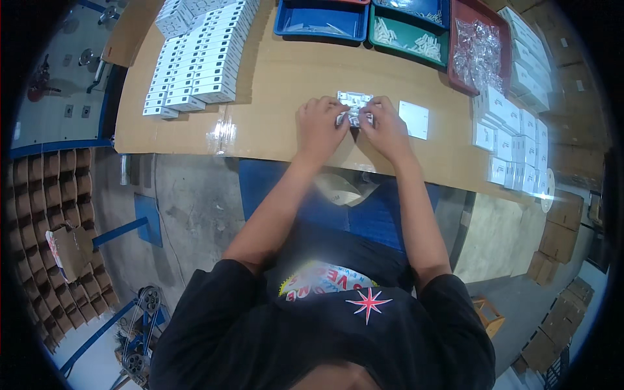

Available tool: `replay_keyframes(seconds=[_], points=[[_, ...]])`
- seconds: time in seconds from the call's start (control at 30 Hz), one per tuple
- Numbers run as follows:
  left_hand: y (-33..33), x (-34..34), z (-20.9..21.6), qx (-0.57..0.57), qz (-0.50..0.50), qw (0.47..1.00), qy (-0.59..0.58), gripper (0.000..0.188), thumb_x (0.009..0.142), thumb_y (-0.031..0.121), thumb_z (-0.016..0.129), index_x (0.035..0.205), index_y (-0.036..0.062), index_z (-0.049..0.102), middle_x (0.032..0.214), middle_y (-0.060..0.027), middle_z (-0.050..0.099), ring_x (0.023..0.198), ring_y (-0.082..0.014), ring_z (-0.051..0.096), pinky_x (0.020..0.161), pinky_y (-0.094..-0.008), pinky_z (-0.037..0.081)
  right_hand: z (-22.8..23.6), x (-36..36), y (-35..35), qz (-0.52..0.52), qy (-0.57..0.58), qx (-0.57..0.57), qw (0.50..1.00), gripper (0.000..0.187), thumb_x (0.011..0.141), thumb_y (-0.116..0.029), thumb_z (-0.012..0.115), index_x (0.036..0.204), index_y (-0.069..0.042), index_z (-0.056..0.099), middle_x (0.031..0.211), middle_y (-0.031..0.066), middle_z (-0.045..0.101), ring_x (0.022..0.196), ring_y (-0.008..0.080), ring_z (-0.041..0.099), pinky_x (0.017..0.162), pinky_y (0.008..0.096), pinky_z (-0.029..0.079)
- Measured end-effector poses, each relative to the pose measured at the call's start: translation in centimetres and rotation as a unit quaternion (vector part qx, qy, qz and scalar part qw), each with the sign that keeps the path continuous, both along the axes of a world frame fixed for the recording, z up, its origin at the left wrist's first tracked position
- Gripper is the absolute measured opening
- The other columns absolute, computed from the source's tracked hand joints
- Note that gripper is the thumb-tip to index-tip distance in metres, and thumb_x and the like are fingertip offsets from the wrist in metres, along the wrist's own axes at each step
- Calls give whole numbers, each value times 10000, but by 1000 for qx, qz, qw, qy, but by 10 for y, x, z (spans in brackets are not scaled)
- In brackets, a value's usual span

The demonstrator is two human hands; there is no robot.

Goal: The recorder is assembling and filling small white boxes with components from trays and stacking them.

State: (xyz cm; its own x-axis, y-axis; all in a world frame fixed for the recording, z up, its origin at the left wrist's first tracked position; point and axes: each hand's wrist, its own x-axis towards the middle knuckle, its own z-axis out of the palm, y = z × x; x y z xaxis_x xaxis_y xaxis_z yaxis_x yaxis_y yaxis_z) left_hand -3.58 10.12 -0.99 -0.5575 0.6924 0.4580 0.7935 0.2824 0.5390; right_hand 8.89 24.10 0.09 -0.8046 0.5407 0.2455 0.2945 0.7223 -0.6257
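Note:
Between my two hands, near the table's front edge, lies a small white plastic casing (354, 98) with raised shapes and small parts inside. My left hand (320, 127) has its fingers bent and closed on the casing's left side. On the opposite side my right hand (388, 132) grips it, thumb and fingertips drawn together over the inside. Anything small pinched under the fingertips is hidden. A flat white cover plate (414, 119) with tiny holes lies just right of my right hand, apart from it.
Stacked small white boxes (201, 62) stand at the left. Toward the back are a blue tray (322, 34), a green tray (406, 49) of white plugs and a red tray (463, 81) of clear bags. More white boxes (510, 140) line the right edge of the cardboard-covered table (273, 84).

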Motion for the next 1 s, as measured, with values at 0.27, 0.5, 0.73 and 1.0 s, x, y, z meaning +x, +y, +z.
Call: replay_keyframes(seconds=[0.27,0.5,0.73,1.0], points=[[2,0,-4,-16,38,996,-78,137,837,233,765,961,177,777,1028,-43,602,1031,-238,580,911,-433,385,5,-7,0,-41,-28,-79,996,156,884,-231,730,965,-101,759,1046,51,644,852,260,686,709,385,535],[2,-4,-7,-17,44,989,-140,141,846,246,757,967,175,778,963,-34,620,989,-237,607,919,-430,385,11,-15,-7,-84,-76,14,993,101,864,-180,730,932,-110,758,1036,57,631,913,268,670,720,414,539],[-3,-6,-7,-23,46,996,-71,153,834,250,766,964,172,776,973,-40,635,983,-240,616,901,-422,407,25,-2,-13,8,-122,89,988,207,892,-228,695,1037,-96,761,1140,73,626,1070,274,620,837,443,523],[-20,-15,-3,-30,-46,994,-98,260,865,303,767,1103,199,785,1086,-35,667,1010,-243,611,930,-400,421,25,14,-28,37,-162,122,978,414,905,-255,688,1273,-66,672,1263,71,603,1161,268,565,936,433,459]])
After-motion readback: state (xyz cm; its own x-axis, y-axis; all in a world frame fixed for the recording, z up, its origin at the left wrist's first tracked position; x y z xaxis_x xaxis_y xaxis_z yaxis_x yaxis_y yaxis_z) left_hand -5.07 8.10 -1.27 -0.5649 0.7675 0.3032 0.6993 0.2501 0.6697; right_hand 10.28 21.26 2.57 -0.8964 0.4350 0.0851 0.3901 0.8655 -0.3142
